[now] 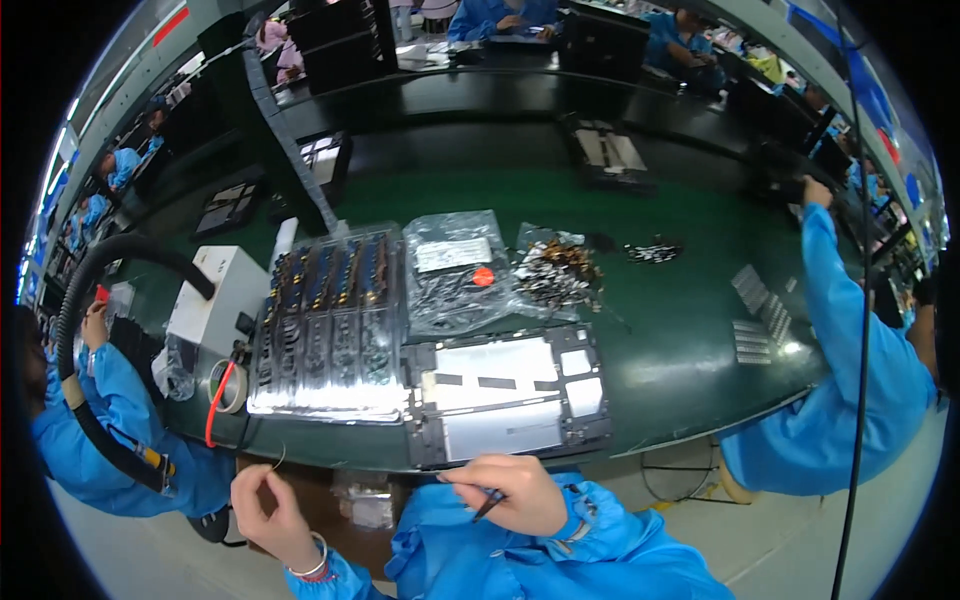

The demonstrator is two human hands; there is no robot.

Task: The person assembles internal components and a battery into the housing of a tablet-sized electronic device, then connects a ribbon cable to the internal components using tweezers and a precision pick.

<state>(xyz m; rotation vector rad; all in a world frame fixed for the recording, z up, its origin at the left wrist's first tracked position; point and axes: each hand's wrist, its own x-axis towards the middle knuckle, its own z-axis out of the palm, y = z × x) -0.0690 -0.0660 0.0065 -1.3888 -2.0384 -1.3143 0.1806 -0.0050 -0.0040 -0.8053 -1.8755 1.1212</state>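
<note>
My left hand (pixel 272 516) is raised before the table's near edge, with thumb and forefinger pinched on a small thin strip (pixel 280 458). A slim dark tool that looks like tweezers (pixel 487 505) sits in my closed right hand (pixel 518 494), just in front of an opened tablet (pixel 500 430). The tablet lies flat at the table edge, its silver battery panels and black strips facing up. To its left is a clear plastic tray (pixel 325 365) with rows of small dark parts. Behind the tablet lie a clear plastic bag (pixel 455 300) with a red round sticker and a pile of small metallic parts (pixel 558 275).
A white box (pixel 215 300) with a thick black hose (pixel 75 290) stands at left, near a tape roll (pixel 228 388). Co-workers in blue sit at left (pixel 130 400) and right (pixel 850 350). More opened devices (pixel 608 155) lie farther back. Small strips (pixel 752 342) lie at right.
</note>
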